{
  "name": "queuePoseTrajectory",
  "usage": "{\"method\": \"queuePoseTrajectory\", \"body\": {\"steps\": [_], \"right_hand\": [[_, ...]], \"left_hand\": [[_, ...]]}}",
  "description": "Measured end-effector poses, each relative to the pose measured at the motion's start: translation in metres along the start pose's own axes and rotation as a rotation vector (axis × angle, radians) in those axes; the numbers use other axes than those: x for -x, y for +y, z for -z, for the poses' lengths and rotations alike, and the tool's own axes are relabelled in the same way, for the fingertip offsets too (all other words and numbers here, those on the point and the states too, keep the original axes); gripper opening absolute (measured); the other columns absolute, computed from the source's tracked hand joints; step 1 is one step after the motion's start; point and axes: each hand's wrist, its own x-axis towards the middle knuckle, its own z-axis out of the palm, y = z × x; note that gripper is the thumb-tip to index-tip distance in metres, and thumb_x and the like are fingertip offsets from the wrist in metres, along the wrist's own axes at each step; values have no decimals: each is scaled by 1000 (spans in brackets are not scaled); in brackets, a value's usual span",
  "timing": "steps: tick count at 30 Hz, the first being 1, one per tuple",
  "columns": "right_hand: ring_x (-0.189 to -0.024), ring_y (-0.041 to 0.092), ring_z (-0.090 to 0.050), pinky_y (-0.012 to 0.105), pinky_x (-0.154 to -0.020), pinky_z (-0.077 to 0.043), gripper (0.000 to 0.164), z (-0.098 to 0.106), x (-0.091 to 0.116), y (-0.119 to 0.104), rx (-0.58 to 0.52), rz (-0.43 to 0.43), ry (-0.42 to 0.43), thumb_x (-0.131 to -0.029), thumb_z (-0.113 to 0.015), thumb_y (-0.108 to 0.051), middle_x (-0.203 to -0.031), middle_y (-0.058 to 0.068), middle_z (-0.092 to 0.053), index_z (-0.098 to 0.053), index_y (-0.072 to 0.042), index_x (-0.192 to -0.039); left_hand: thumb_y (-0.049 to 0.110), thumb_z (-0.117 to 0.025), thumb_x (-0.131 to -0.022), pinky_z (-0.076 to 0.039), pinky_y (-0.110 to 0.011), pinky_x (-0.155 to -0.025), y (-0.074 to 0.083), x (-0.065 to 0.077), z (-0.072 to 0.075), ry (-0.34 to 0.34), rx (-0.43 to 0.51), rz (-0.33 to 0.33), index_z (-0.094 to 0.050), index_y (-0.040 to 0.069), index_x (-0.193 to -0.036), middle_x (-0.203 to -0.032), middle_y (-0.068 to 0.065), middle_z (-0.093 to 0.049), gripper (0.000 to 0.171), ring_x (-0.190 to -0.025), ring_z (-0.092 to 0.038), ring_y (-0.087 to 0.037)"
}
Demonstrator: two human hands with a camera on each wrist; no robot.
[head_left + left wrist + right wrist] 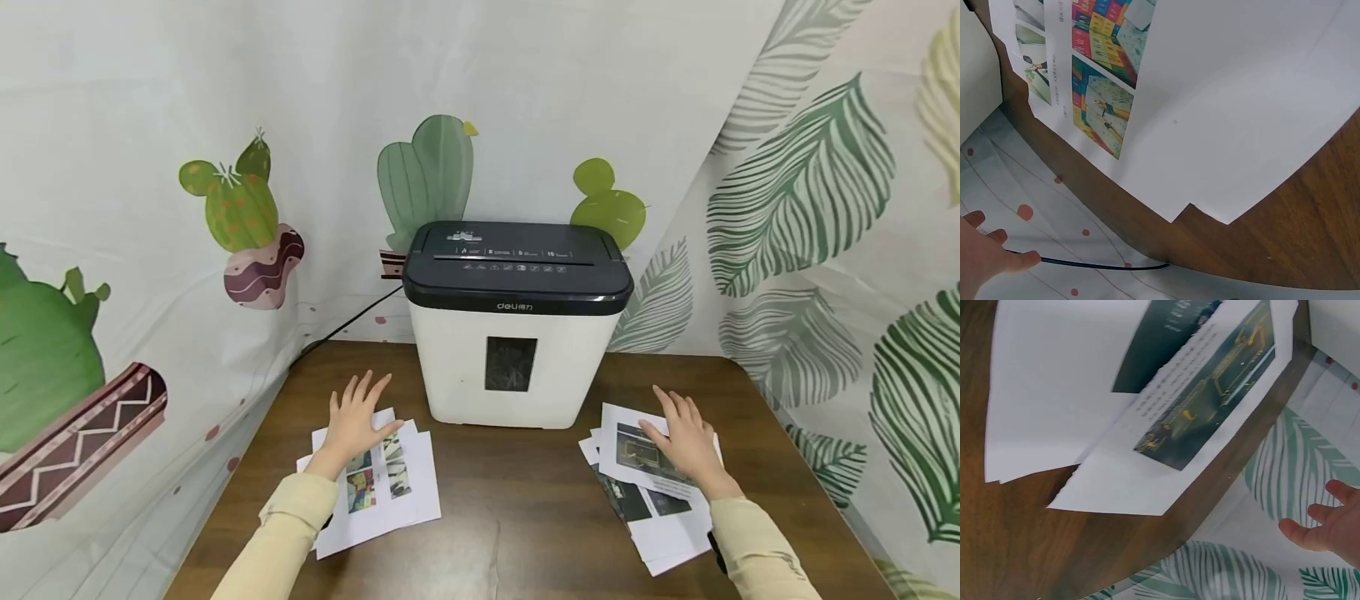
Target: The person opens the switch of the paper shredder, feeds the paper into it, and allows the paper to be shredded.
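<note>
My left hand (355, 425) is spread over the left pile of printed paper sheets (408, 500), fingers apart and holding nothing. Colour pictures show on those sheets (1222, 112) in the left wrist view, where the hand (985, 256) appears at the lower left. Over the right pile of printed sheets (663, 537) hovers my right hand (688, 442), its fingers extended and nothing in its grasp. Dark pictures and text lines mark these sheets (1116, 481) in the right wrist view. Between the piles, farther back, stands a white paper shredder (457, 358) with a black slotted top.
A brown wooden table (480, 533) carries the shredder and both piles. From behind the shredder a black cord (345, 325) runs left to the table's back corner. Fabric printed with cacti and leaves (322, 100) hangs behind the table and along its sides.
</note>
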Motion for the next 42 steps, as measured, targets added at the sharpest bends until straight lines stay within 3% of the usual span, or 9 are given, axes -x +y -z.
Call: {"method": "queuePoseTrajectory", "body": {"steps": [12, 19, 25, 29, 35, 38, 42], "right_hand": [[-123, 54, -34, 72, -89, -28, 64, 17, -10, -20, -109, 86, 69, -96, -52, -38, -137, 31, -38, -31, 0, -143], [-121, 53, -37, 70, -90, -29, 60, 41, -19, -33, -172, 156, 131, -96, -54, -32, -135, 32, -40, -34, 2, -141], [-121, 53, -36, 66, -93, -29, 57, 59, -21, -45, -232, 188, 134, -98, -51, -29, -135, 33, -40, -34, 4, -140], [-122, 51, -36, 64, -95, -29, 55, 73, -26, -56, -247, 208, 137, -98, -51, -29, -134, 32, -42, -36, 4, -140], [-123, 48, -38, 61, -94, -34, 54, 95, -36, -70, -243, 232, 122, -99, -47, -30, -134, 30, -43, -35, 3, -140], [-123, 47, -39, 60, -92, -36, 54, 108, -41, -78, -253, 251, 114, -100, -46, -30, -135, 30, -43, -35, 3, -141], [-123, 47, -40, 60, -93, -36, 52, 124, -48, -88, -267, 276, 121, -100, -47, -28, -133, 31, -44, -36, 5, -139]], "left_hand": [[47, -66, -84, -24, -68, -102, 6, -5, 16, 33, 62, -8, -31, 19, -146, -148, -21, -34, 76, -134, -31, -45], [37, -68, -86, -31, -64, -100, 14, -14, 38, 146, 143, -42, -35, 15, -145, -142, -22, -41, 71, -129, -39, -44], [34, -65, -89, -35, -61, -98, 26, -17, 52, 181, 213, -48, -38, 12, -143, -138, -19, -48, 64, -125, -45, -41], [34, -63, -90, -40, -57, -95, 35, -25, 66, 222, 292, -71, -41, 10, -141, -134, -18, -52, 61, -120, -50, -40], [37, -60, -92, -41, -55, -96, 51, -39, 95, 187, 464, -72, -37, 17, -144, -138, -14, -49, 60, -122, -48, -34], [37, -60, -92, -41, -54, -96, 59, -46, 111, 203, 483, -88, -37, 18, -144, -137, -14, -49, 60, -121, -49, -32], [36, -61, -91, -46, -49, -84, 72, -58, 131, 232, 457, -118, -38, 17, -143, -133, -14, -50, 60, -110, -53, -31]]}}
